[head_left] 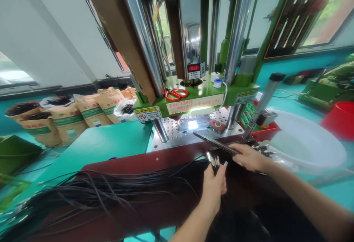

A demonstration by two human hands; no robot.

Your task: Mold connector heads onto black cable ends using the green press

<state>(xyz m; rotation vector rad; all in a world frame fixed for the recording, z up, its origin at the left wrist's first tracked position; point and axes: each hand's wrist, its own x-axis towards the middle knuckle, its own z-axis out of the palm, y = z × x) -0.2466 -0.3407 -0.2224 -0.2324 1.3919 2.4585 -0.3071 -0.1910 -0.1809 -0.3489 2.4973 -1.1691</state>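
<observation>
My left hand (214, 185) is closed around several black cables with silvery metal connectors (213, 160) sticking up above the fingers. My right hand (250, 157) grips one end of a long dark bar (214, 141), which has small details along its edge. The bar points up and left, its far end over the front of the perforated metal plate (171, 142) of a green press. Below and left of my hands, a thick bundle of black cables (110, 186) stretches across the brown work surface (124, 162).
Red-handled scissors (177, 94) and a blue-and-white spool (218, 83) sit on the press's green crossbeam (199, 96). Steel columns (160, 129) flank the plate. A block (217, 126) lies on it. At right stand a metal post (261, 104) and a white tub (309, 142); sacks (68, 124) stand left.
</observation>
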